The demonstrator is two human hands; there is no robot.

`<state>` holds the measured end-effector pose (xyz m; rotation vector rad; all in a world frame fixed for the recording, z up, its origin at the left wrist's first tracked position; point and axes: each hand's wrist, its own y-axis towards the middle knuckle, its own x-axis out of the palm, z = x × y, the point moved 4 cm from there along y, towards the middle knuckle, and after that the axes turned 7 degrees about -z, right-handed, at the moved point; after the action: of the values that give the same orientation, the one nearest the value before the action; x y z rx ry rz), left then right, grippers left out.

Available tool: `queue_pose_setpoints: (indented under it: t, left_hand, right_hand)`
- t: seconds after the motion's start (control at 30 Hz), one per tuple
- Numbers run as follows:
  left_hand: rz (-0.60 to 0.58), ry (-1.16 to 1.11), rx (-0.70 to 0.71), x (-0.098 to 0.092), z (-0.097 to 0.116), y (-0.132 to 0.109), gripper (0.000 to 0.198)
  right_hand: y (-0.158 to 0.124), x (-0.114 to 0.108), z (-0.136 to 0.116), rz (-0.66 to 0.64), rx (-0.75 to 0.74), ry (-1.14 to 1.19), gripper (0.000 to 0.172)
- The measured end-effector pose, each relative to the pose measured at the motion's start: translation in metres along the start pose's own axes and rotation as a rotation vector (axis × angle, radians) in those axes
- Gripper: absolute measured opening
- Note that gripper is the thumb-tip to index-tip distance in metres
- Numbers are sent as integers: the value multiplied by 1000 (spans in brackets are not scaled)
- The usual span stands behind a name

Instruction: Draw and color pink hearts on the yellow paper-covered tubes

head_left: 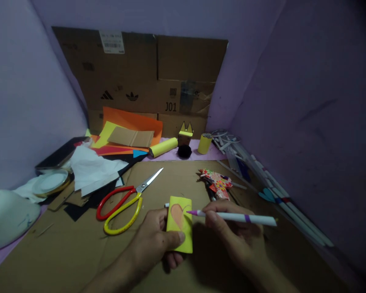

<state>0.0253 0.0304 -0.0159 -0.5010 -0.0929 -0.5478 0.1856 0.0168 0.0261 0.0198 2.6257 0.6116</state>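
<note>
My left hand [154, 236] grips a small yellow paper piece [187, 240], its thumb pressed on the front and its fingers behind. An orange shape like half a heart [176, 214] is coloured on the paper, with a thin curved line beside it. A small white end of something pokes out at the paper's left edge; I cannot tell what it is. In my right hand [236, 228] is a white felt-tip marker [259, 219] with a purple tip. That tip is at the paper's upper right part, on or just above the surface.
Red-and-yellow-handled scissors [122, 206] lie open to the left. A patterned pouch [218, 183] of pens is behind my right hand. Yellow rolls [164, 147] and a black pompom [184, 151] stand at the back. Papers [96, 167] crowd the left; white sticks [288, 203] line the right wall.
</note>
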Motion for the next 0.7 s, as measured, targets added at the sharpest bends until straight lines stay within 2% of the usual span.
queue_pose_setpoints:
  t: [0.2,0.43,0.7]
  left_hand:
    - [-13,-15,-20,0,0,0,29]
    - [-14,-18,-17,0,-1,0,30]
    - [48,1,27,-11,1,2,25]
  right_hand:
    - [2,2,-5,-78,-75,-10,15]
    - [3,4,-6,-93,-57,-6,17]
    - [0,8,-8,-154,-53,14,18]
